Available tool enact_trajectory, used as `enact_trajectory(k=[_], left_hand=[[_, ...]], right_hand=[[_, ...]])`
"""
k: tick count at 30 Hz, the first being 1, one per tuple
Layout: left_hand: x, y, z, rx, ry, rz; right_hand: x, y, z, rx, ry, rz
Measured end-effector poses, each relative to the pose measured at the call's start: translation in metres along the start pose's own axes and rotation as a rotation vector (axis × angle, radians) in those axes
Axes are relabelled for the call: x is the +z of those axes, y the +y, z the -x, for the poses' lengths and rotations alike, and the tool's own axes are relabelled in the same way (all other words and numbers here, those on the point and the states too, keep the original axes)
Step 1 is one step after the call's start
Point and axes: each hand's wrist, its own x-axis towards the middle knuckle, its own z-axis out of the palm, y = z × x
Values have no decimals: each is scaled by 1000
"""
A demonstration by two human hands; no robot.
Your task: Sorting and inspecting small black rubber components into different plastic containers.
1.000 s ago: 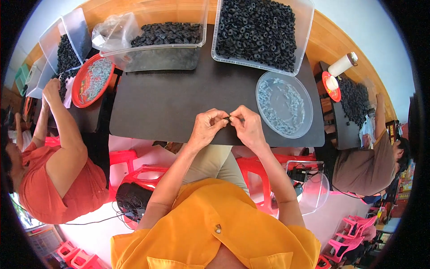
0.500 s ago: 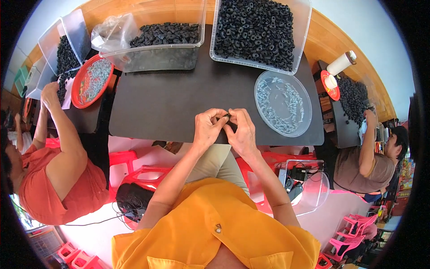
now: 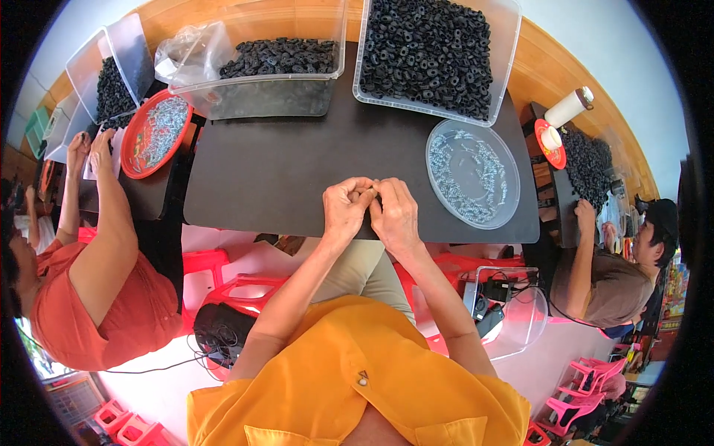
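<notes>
My left hand (image 3: 346,209) and my right hand (image 3: 394,216) meet above the front edge of the dark table (image 3: 260,163). Both are closed, thumbs and fingers pinched around a small black part that is almost wholly covered by the fingertips. Right of them lies a round clear tray (image 3: 468,212) with many small silvery screws (image 3: 455,192) spread in it. Beyond it stands a clear bin (image 3: 425,109) heaped with small black plastic pieces (image 3: 424,59). Another clear bin (image 3: 223,88), at the far left, holds more black pieces (image 3: 279,58).
A crumpled clear plastic bag (image 3: 192,53) rests by the left bin. On the left, a person in red (image 3: 104,297) works near a red tray (image 3: 132,152) of screws. A person in brown (image 3: 606,279) sits at the right beside a black heap (image 3: 586,163). A red stool (image 3: 242,293) stands below.
My right fingers have closed further over the black part, covering more of it. The left neighbour's hands have come together, and the right neighbour's arm has drawn back from the heap.
</notes>
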Motion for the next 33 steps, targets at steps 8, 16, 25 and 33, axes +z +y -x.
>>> enact_trajectory(k=[8,16,25,33], left_hand=[[-9,12,-3,-43,-118,191],[-18,18,-5,-130,-215,266],[-70,114,-40,346,270,113],[-119,160,-132,596,468,-351]], right_hand=[[2,0,2,-52,-32,67],[-22,-8,-4,221,12,-107],[-101,35,30,320,261,36],[-130,59,24,335,317,86]])
